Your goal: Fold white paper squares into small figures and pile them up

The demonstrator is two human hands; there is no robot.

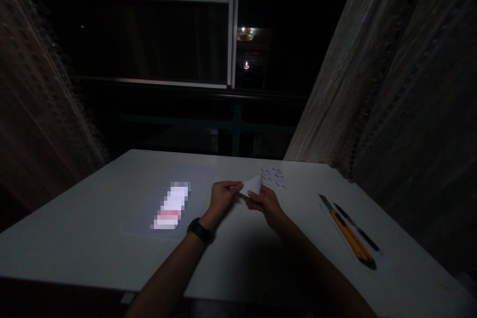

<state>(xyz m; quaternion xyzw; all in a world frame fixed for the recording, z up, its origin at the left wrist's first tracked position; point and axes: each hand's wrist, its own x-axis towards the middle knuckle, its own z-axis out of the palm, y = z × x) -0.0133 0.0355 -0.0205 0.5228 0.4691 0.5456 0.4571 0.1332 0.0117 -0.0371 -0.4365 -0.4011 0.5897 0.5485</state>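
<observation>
Between my two hands is a small white piece of paper, bent or folded to a pointed shape and held above the white table. My left hand, with a dark watch on its wrist, pinches the paper's left edge. Fingers and thumb of my right hand are closed on its lower right side. Just beyond the right hand lie several small white paper pieces with dark marks.
A lit phone-like screen, blurred out, rests on a pale sheet at left. To the right lie a yellow utility knife and a dark pen. Curtains flank a dark window behind the table.
</observation>
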